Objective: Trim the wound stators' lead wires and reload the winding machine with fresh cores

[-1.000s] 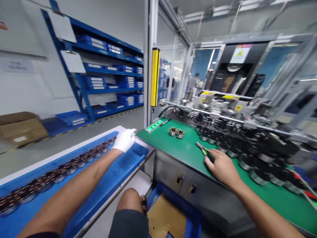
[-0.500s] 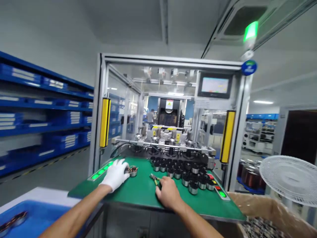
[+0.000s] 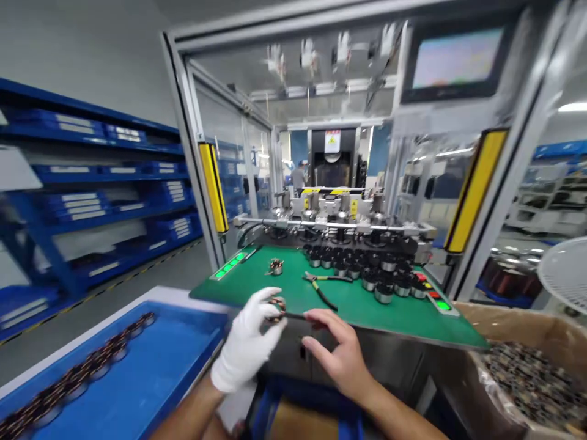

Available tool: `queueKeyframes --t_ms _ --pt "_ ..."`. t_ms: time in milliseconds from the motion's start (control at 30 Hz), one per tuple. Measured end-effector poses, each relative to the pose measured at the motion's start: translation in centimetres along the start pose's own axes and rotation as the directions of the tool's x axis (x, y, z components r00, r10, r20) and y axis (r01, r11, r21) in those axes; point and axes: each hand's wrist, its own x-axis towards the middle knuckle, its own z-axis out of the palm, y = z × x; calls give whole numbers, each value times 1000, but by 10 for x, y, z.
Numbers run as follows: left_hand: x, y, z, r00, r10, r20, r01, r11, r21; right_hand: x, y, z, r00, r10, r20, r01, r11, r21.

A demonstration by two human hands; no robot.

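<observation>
Now, from the head view, the left hand (image 3: 247, 336) pinches a copper-wound ring (image 3: 277, 302) between gloved thumb and fingertips, while the right hand (image 3: 342, 354), its fingers spread and empty, hovers just beside it, pliers (image 3: 310, 277) lying beyond those fingertips.

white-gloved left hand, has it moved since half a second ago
Yes, the white-gloved left hand moved toward the camera: from over the green tabletop to overlapping its front edge.
</observation>
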Motion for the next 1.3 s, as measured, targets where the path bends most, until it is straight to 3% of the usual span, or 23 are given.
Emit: queueKeyframes --t_ms 67,167,367,467,533,667,767,867,1033,1133,1233,1267,1300 --pt "-28 35 1 980 178 -91 -185 980 -69 -29 -19 5 995 86 -43 -71 962 265" --pt "-53 67 1 961 261 -88 -263 964 -20 -53 -38 6 962 254 -101 -153 806 571" --pt "-62 78 8 963 258 -74 -259 966 -7 -64 -40 -8 948 306 -82 -219 821 527" --pt "-61 80 12 963 254 -94 -255 967 -7 -67 -40 -11 913 408 18 -343 742 576" --pt "-61 83 14 961 257 -107 -257 966 10 -66 -43 -12 830 534 163 -494 565 661" --pt "-62 84 15 972 216 -91 -221 974 -47 -63 -51 -14 586 643 493 -709 111 696" --pt "-62 82 14 986 151 -70 -161 975 -154 -65 -52 -16 463 640 614 -796 -5 605" --pt "-58 79 13 999 27 -27 -34 964 -265 -74 -53 -19 403 656 639 -839 -15 544" --pt "-51 82 15 972 -213 101 235 854 -464 -87 -54 -30 442 624 644 -843 43 536" --pt "-51 84 15 907 -336 253 419 668 -615 -92 -51 -32 476 631 612 -854 166 493" --pt "-54 84 15 851 -324 414 522 432 -735 -96 -44 -25 502 653 567 -862 323 391" --pt "-56 85 15 841 -333 427 537 414 -735 -96 -42 -22 522 649 553 -853 383 356" --pt "-59 86 16 839 -352 414 539 441 -718 -96 -40 -21 575 628 524 -817 473 329"
